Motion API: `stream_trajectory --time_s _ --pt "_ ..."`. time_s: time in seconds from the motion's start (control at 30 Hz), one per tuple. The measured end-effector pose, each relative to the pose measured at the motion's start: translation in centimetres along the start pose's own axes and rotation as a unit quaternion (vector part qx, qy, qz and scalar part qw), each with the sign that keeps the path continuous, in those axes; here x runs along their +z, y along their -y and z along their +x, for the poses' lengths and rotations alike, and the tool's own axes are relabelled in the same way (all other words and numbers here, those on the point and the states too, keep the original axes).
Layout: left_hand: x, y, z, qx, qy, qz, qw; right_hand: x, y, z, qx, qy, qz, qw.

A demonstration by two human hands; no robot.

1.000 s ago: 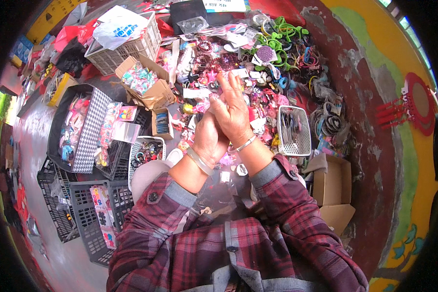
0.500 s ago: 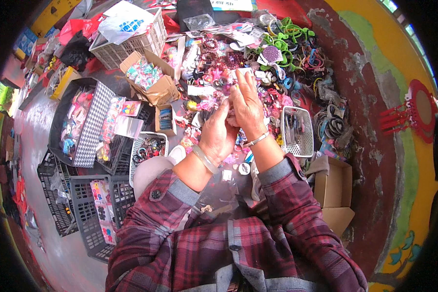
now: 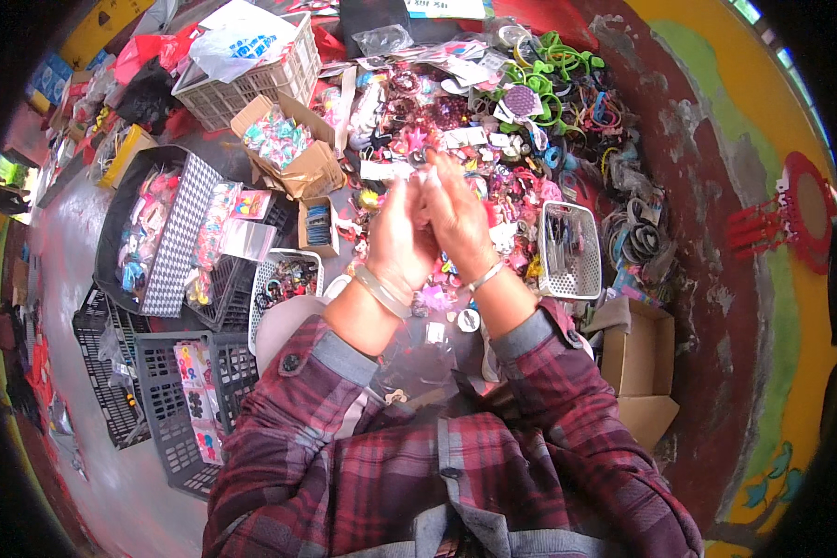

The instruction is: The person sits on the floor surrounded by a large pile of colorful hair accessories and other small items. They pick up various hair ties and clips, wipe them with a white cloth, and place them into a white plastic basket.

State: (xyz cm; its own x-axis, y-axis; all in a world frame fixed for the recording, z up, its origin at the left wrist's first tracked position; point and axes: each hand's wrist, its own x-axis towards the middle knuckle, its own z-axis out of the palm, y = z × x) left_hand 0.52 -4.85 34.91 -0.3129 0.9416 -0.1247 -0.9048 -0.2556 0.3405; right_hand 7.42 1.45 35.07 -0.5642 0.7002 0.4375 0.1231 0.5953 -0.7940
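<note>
Head view: left hand [image 3: 398, 237] and right hand [image 3: 456, 219] rising together at centre, pressing side by side, fingers curling around something small and pale at the tips [image 3: 425, 172]; too tiny for telling what, or how firmly gripped. Hovering over a heap of hair trinkets [image 3: 456, 121]. Sitting at 3 o'clock of the hands, a white mesh basket [image 3: 569, 249]; at 10 o'clock, an open carton [image 3: 288, 153] holding bright bits; at 8 o'clock, a grey crate [image 3: 191, 400]; at 4 o'clock, a brown box [image 3: 637, 349]
</note>
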Motion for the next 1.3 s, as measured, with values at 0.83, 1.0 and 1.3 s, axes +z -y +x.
stream_trajectory --time_s 0.83,1.0,1.3 --pt "1.7 0.4 -0.7 0.011 0.005 -0.002 1.0 0.3 1.7 -0.4 -0.088 -0.028 -0.033 0.995" --pt "0.4 -1.9 0.1 0.088 0.063 0.021 0.994 0.9 4.1 -2.0 -0.141 0.025 0.006 0.99" --pt "0.9 1.0 -0.7 -0.005 0.019 -0.027 0.999 -0.7 0.4 1.0 -0.041 -0.048 0.029 0.998"
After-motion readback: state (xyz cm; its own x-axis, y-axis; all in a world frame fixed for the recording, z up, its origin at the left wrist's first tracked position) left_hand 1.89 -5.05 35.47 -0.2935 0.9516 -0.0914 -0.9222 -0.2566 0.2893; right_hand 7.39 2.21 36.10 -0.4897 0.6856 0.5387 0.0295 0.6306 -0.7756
